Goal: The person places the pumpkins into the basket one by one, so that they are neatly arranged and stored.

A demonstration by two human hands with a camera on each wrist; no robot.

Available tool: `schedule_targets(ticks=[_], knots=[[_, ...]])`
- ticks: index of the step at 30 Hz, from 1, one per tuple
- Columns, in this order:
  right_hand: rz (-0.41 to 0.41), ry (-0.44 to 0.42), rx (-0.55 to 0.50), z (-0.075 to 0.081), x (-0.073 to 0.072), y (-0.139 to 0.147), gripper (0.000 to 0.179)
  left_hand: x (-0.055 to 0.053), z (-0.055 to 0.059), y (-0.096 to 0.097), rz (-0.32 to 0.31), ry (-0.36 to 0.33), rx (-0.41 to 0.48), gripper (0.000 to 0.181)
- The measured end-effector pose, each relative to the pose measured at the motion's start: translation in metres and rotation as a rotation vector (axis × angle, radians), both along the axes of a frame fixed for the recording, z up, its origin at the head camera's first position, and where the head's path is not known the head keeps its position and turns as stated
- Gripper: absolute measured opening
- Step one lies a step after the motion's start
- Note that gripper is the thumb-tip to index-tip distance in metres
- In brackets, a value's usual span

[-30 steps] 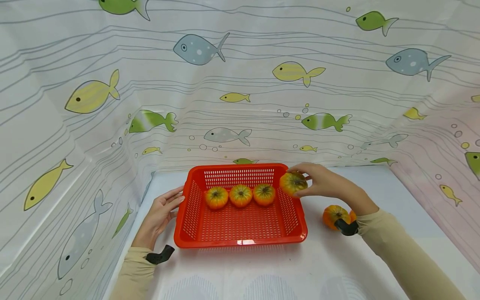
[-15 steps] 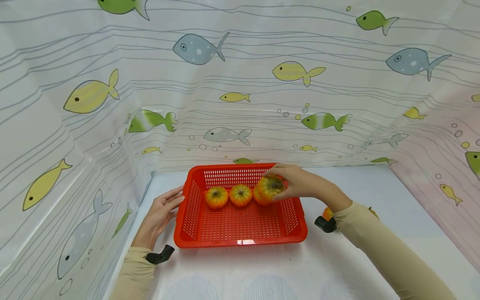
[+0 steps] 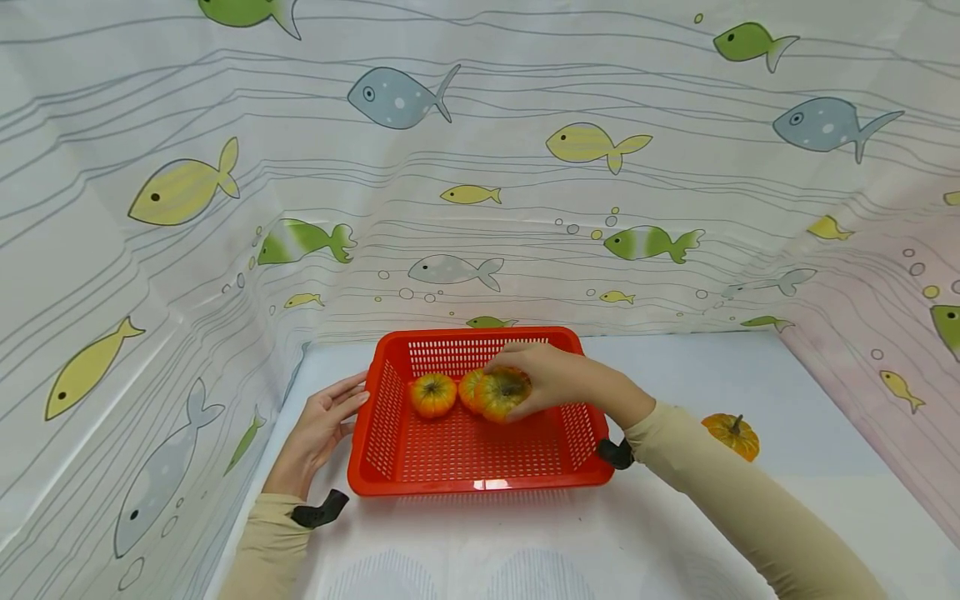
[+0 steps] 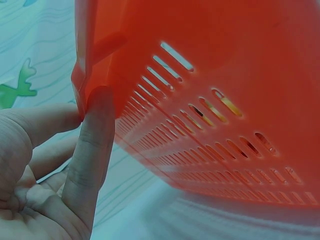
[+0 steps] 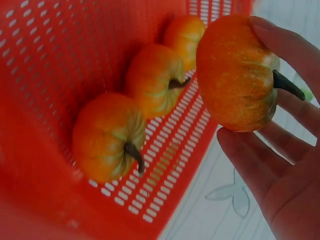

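Observation:
In the head view my right hand (image 3: pixel 551 377) grips a small orange-green pumpkin (image 3: pixel 500 395) above the red plastic basket (image 3: pixel 540 482). The right wrist view shows that pumpkin (image 5: pixel 234 75) pinched between thumb and fingers, its dark stem toward the palm. Three more pumpkins sit in a row along a basket wall: a near one (image 5: pixel 107 137), a middle one (image 5: pixel 154 80) and a far one (image 5: pixel 184 39). From the head, my right hand hides one of them. With nearly straight fingers my left hand (image 3: pixel 321 429) touches the basket's left rim, one fingertip tucked beneath it (image 4: pixel 101 100).
On the white table (image 3: pixel 675 517), right of the basket, lies another pumpkin (image 3: pixel 733 437), partly covered by my right sleeve (image 3: pixel 720 492). A fish-patterned curtain (image 3: pixel 480 233) encloses the back and sides.
My right hand has carried the pumpkin leftward from the basket's right rim to over the middle of the row. My left hand and the basket have stayed put.

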State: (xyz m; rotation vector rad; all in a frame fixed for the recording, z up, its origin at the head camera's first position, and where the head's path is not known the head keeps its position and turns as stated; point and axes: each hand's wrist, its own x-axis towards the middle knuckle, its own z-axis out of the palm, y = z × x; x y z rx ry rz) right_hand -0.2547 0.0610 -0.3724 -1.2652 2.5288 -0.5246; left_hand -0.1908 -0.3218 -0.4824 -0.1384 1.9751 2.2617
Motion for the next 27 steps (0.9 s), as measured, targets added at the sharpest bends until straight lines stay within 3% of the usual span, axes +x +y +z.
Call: schedule_targets(ticks=[16,27], knots=[[0.181,0.048,0.067,-0.02,0.003,-0.057,0.058,0.001,0.0,0.0,0.008,-0.015,-0.04,0.065],[0.209,0.042,0.14,-0.038,0.006,-0.088,0.06,0.003,0.001,0.001,0.003,-0.01,-0.003,0.064]])
